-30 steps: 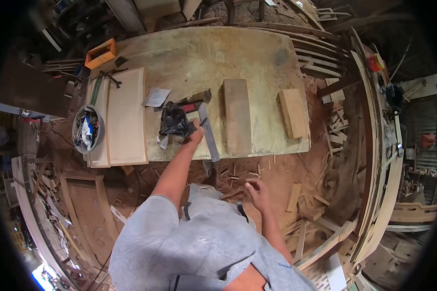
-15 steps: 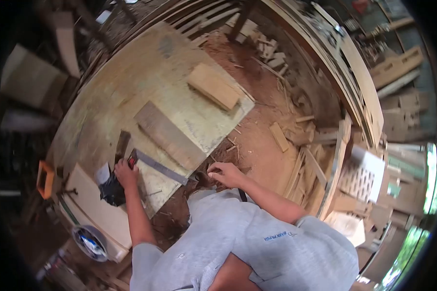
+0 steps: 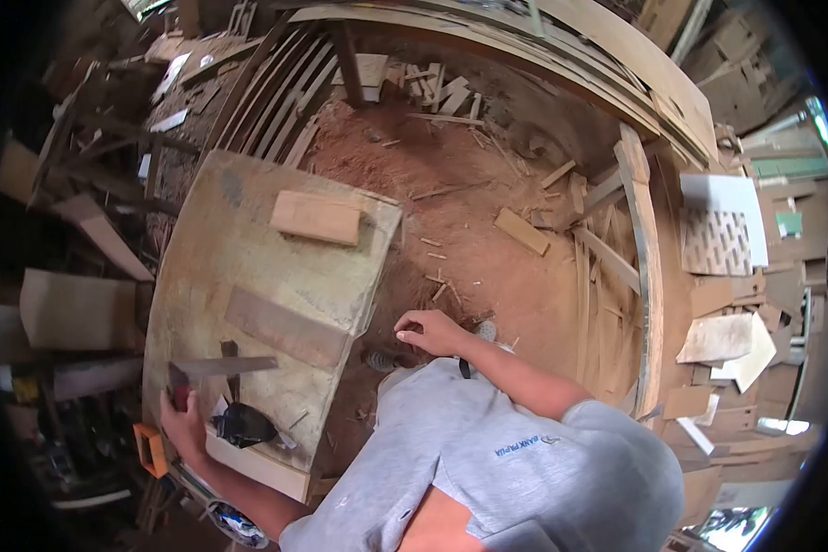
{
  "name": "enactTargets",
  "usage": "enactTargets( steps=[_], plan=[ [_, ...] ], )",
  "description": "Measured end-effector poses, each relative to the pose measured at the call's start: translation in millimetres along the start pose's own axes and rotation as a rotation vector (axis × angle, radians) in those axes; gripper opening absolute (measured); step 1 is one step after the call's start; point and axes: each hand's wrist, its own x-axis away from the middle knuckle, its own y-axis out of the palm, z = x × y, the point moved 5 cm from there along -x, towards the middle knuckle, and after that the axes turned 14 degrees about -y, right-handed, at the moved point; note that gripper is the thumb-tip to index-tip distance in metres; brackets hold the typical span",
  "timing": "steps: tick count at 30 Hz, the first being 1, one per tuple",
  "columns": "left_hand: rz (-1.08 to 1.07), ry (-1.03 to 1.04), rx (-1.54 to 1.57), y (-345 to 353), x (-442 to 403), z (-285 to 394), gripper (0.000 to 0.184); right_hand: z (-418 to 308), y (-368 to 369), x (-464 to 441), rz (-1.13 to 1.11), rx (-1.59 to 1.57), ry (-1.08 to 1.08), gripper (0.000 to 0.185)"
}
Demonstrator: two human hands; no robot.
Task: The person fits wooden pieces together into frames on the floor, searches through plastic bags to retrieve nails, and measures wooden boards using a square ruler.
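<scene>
At the bench's left edge, my left hand is closed round the dark and red handle of a flat-bladed tool. Its broad metal blade points right, roughly square to the handle; whether it is a saw or a try square I cannot tell. Beneath the blade's middle stands a dark upright piece, beside a black plastic bag. A brown board lies just beyond. My right hand hangs in front of my shirt, off the bench, fingers loosely curled, a gap to the thumb, nothing in it.
A pale wood block sits on the far part of the worn worktop. Offcuts and a small plank lie on the reddish, dusty ground. To the right stands a timber frame post. An orange frame-like object is by the left edge.
My left hand has carried the tool leftward over the bench, and its blade has turned to point level right. My right hand stays near my body. The whole view has swung round.
</scene>
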Motion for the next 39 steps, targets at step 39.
enactTargets(
  steps=[39],
  plan=[
    [-1.169, 1.672, 0.235, 336, 667, 1014, 0.031, 101, -473, 398, 1.776, -0.098, 0.326, 0.025]
  ],
)
